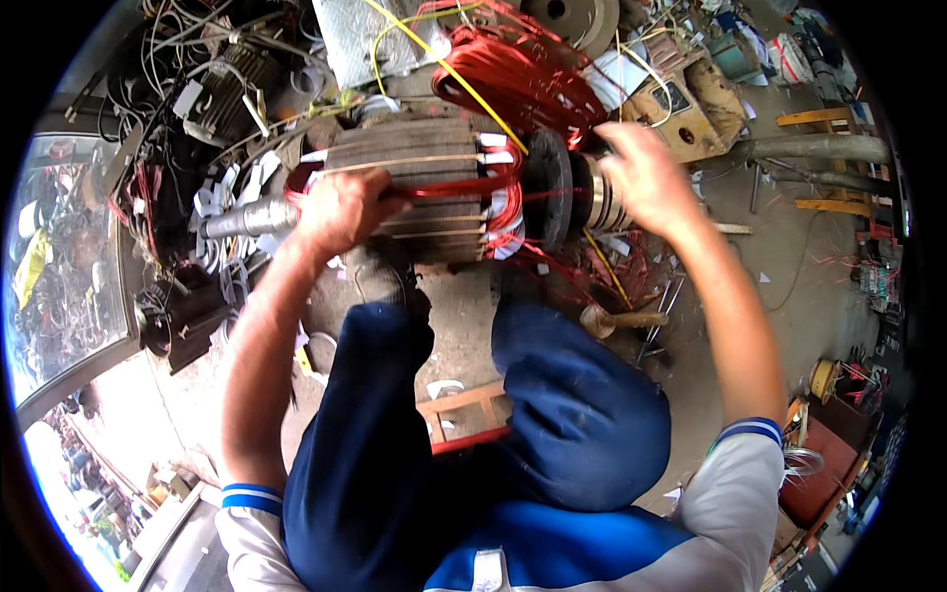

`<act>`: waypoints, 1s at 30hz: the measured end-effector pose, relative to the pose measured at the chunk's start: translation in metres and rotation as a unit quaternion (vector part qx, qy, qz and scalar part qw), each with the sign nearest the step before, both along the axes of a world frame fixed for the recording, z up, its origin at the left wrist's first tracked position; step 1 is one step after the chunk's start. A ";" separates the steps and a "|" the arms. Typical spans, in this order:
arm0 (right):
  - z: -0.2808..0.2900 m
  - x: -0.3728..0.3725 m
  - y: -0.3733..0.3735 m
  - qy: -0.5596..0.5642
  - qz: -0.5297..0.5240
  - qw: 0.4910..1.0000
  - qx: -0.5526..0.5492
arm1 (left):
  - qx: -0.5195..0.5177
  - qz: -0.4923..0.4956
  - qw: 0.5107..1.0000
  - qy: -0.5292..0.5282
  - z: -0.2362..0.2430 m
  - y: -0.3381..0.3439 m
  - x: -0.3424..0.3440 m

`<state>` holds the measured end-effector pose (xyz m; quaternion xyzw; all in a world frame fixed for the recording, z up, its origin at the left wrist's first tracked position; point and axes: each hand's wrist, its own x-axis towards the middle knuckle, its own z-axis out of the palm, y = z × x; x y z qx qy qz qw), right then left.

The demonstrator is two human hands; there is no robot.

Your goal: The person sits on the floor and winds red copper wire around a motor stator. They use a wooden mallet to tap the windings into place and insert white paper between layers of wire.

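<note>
Head view: the left hand (340,209) curls its fingers closed on the red strand (454,186), which runs toward 3 o'clock across the rotor (434,209). The right hand (646,183) is blurred, fingers loosely bent beside the rings (604,197); whether they grip anything I cannot tell. From it the core lies at 9 o'clock. Its long axis runs 9 to 3, the left hand nearer the core; the shaft (247,219) points toward 9, red coils (523,79) lie beyond at 12.
</note>
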<state>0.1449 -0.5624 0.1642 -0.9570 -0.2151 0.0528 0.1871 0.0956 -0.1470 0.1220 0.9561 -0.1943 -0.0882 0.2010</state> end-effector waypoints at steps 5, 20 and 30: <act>-0.046 -0.033 0.062 -0.003 0.114 0.993 0.035 | -0.048 0.034 0.995 0.077 0.026 -0.002 0.027; -0.016 -0.081 0.106 -0.061 0.226 0.967 0.099 | -0.075 -0.150 0.965 -0.202 0.002 -0.054 -0.051; -0.018 -0.074 0.200 0.064 0.240 0.963 0.100 | -0.074 -0.043 0.971 -0.222 -0.009 0.077 -0.050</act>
